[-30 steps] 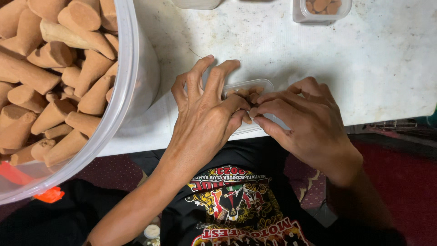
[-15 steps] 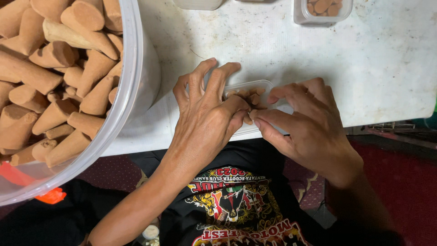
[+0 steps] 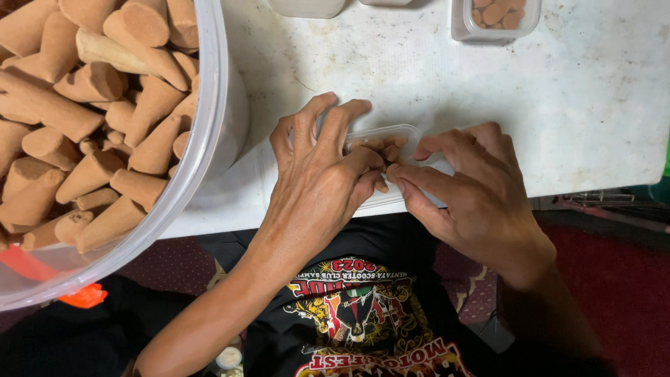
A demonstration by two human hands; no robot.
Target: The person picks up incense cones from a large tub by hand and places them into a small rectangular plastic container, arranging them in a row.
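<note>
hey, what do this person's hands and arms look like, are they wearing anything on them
Both the left hand and the right hand are bare: no gloves, rings, watch or bracelets show. The forearms are uncovered, with no sleeves reaching them. The fingers are long and lean, with short nails.

L hand (image 3: 317, 185) & R hand (image 3: 467, 192) palms down, fingertips meeting, fingers bent.

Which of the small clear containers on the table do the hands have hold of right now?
The small clear container at the table's near edge, between both hands; the other sits untouched at the far edge.
</note>
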